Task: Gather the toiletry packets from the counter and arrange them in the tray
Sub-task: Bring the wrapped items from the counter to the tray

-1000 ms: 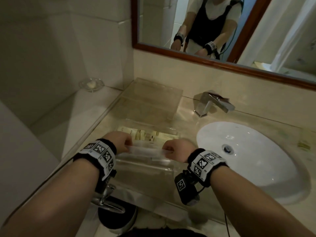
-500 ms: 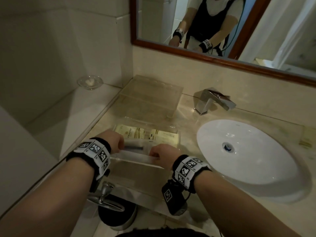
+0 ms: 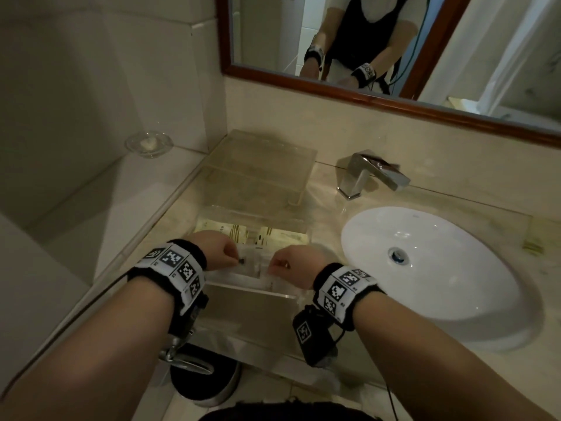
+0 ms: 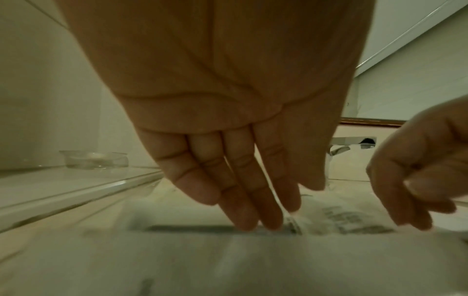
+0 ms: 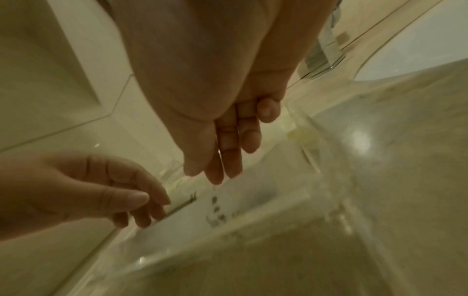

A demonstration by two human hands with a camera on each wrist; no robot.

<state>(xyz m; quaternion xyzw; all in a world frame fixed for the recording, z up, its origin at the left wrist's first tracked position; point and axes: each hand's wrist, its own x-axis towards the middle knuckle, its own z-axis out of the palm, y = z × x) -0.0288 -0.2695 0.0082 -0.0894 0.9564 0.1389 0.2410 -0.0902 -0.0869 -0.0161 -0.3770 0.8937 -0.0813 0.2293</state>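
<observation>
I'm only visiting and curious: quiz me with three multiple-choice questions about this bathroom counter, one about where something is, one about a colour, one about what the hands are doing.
1. Where does the clear tray stand?
A. left of the sink
B. inside the sink
C. on the floor

2. What colour is the mirror frame?
A. white
B. reddish-brown
C. blue

3. What are the hands doing?
A. resting in the sink
B. both at a clear packet over the tray
C. turning the faucet

Answers: 1 A, the tray stands on the counter left of the white sink. 2 B, the wood frame looks reddish-brown. 3 B, the left hand and right hand meet at the clear packet, away from the faucet.
</observation>
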